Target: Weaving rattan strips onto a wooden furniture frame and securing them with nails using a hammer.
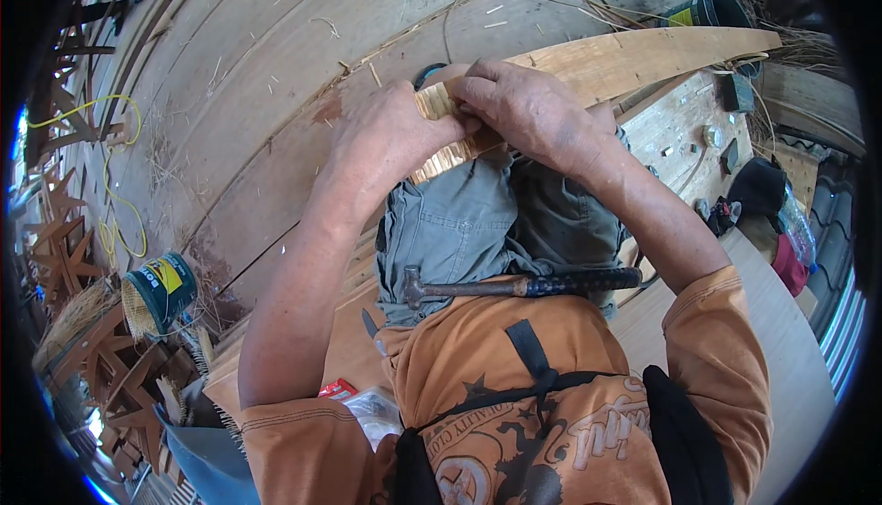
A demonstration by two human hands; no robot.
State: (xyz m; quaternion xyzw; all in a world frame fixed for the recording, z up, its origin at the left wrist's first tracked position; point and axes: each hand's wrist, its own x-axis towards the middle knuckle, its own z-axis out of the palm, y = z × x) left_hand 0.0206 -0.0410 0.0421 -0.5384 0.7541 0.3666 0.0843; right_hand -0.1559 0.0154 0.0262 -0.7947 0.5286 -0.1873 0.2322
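Above my knees, my left hand (390, 133) is closed on a wooden piece faced with narrow straw-coloured strips (448, 158). My right hand (528, 110) bends over the right side of the same piece, its fingers closed at the upper edge by my left thumb. The fingertips are partly hidden, so I cannot tell whether a single strip is pinched there. A long, curved, tapering pale board (661, 59) reaches from behind my right hand toward the upper right; whether it joins the held piece is hidden. Across my lap lies a hammer (524, 286) with a dark wrapped handle.
A dark green bucket of thin sticks (161, 294) stands at left, near star-shaped wooden frames (60, 252) and a yellow cord (108, 183). Another green bucket (707, 7) sits at the far right. Small scraps lie on a wooden surface (680, 133) and the plank floor (276, 73).
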